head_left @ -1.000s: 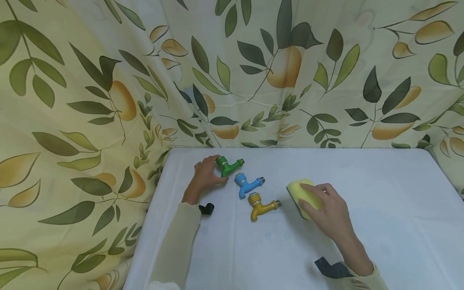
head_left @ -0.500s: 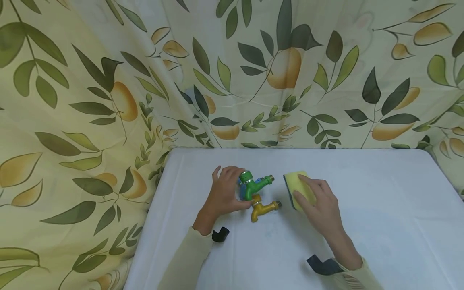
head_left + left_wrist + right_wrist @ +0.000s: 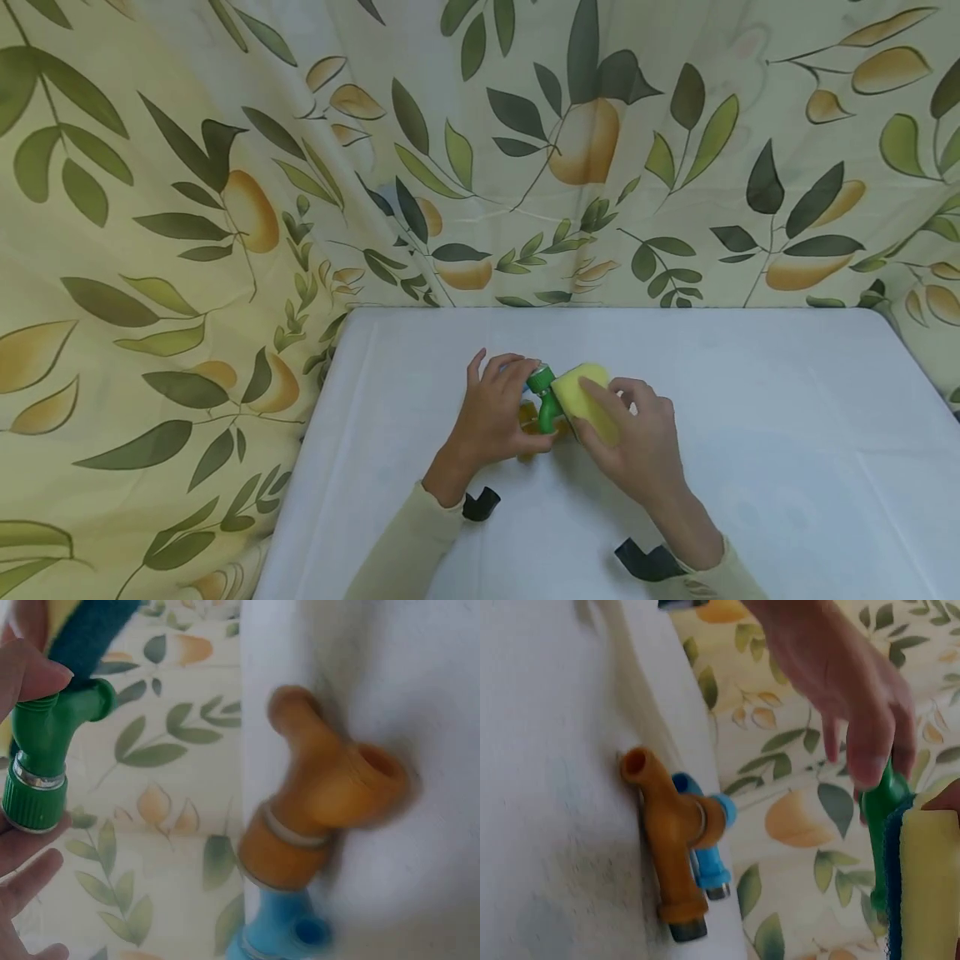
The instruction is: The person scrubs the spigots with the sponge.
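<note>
My left hand holds a green tap above the table, thumb at its spout end and fingers at its ribbed knob. In my right hand is a yellow sponge with a dark scouring side, pinched between thumb and fingers. The scouring side lies against the green tap, covering its threaded end in the head view. Below, on the table, lie an orange-yellow tap and a blue tap. Both are mostly hidden behind my left hand and the green tap in the head view.
A white-covered table spreads beneath the hands. Leaf-patterned cloth hangs behind it and along the left side. Dark straps show at both wrists.
My left hand has lifted the green tap off the table and carried it right, toward the viewer. My right hand has brought the sponge left against it.
</note>
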### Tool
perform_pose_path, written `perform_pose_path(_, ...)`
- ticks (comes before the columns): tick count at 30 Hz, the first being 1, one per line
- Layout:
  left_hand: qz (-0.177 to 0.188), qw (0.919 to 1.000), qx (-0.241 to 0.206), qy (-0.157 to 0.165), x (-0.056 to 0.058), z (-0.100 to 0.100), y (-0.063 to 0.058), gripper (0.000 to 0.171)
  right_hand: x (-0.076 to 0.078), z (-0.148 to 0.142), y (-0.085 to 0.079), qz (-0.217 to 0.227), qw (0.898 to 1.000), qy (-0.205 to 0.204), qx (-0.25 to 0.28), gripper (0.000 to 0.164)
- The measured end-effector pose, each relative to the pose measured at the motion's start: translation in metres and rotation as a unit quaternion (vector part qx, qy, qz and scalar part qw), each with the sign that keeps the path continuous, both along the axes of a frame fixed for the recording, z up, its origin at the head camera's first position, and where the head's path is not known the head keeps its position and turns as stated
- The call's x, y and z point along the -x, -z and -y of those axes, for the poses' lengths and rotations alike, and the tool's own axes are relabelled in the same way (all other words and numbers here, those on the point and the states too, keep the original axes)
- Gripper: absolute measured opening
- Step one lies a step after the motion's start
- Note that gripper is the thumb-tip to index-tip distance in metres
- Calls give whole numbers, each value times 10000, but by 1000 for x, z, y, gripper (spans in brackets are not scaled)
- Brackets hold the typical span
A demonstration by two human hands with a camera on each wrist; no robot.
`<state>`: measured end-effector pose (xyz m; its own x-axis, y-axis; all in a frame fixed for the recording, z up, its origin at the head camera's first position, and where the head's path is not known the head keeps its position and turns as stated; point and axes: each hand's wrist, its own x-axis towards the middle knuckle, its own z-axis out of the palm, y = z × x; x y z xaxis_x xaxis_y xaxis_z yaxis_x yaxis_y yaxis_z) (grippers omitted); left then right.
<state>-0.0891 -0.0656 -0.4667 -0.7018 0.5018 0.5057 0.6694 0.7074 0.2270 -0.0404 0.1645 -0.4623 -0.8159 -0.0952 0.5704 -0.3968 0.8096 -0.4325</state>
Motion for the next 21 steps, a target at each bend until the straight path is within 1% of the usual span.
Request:
perform_pose_path(2, -23, 10000, -51, -19, -2, -1, -2, 90, 2, -2, -1, -136, 9997, 207, 69, 48)
perform_pose_path(4, -46, 9999, -141, -7, -4, -1, -4, 89, 4, -3, -2, -83, 9986, 426, 290, 48)
perform_pose_path(5, -53, 9998, -184, 0, -5, -2, -4, 89, 4, -2, -2, -67, 9983, 449, 377, 47)
perform_pose_path(6, -61, 9998, -204, 18, -6, -2, -4, 89, 3, 0, -3, -69, 9984, 383, 401, 47)
perform_pose_path(8, -88, 9997, -222, 65, -7, -3, -4, 89, -1, 5, -4, -145, 9995, 33, 262, 44)
perform_pose_path(10, -111, 9997, -215, 104, -7, -4, -3, 89, -4, 9, -6, -428, 9983, -379, 66, 45)
perform_pose_path(11, -106, 9996, -220, 119, -7, -5, -3, 88, -4, 9, -7, -595, 9971, -478, -8, 46)
perform_pose_path(12, -95, 9995, -247, 148, -7, -5, -3, 88, -3, 8, -8, -729, 9963, -462, -36, 48)
perform_pose_path(14, -59, 9992, -346, 201, -8, -4, -4, 88, 1, 1, -11, -783, 9968, -168, 34, 46)
perform_pose_path(16, -18, 9988, -437, 238, -8, -2, -5, 88, 5, -4, -13, -597, 9978, 196, 192, 43)
perform_pose_path(17, 7, 9985, -478, 255, -8, -2, -6, 87, 5, -6, -13, -480, 9982, 276, 249, 43)
perform_pose_path(18, 19, 9984, -499, 282, -8, -1, -6, 87, 4, -5, -13, -378, 9987, 252, 238, 44)
perform_pose_path(19, 35, 9983, -499, 302, -8, -2, -5, 87, 2, -3, -13, -326, 9993, 105, 174, 44)
perform_pose_path(21, 20, 9983, -470, 351, -8, -3, -5, 88, -1, 2, -12, -503, 9980, -374, -18, 43)
